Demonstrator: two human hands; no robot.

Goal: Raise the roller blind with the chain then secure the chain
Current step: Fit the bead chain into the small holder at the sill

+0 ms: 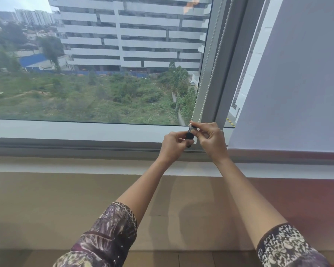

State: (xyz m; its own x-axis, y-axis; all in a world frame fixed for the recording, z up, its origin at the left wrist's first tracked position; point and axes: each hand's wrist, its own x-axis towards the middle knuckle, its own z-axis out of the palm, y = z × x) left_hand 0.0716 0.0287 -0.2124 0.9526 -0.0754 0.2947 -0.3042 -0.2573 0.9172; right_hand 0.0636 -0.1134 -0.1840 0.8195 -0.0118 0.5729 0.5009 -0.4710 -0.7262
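Note:
A white beaded chain (210,68) runs in two strands down the grey window frame from the top right to the sill. At its lower end sits a small black chain holder (189,135). My left hand (173,146) pinches the black holder from the left. My right hand (210,138) grips the chain's bottom loop just above and to the right of the holder, fingers closed on it. The blind of this window is out of sight above the picture. A neighbouring white roller blind (297,83) hangs lowered on the right.
The grey window frame and sill (75,143) run across the view below the glass. A beige wall (66,209) lies under the sill. A vertical grey mullion (231,60) separates the two panes. Patterned sleeves cover both my upper forearms.

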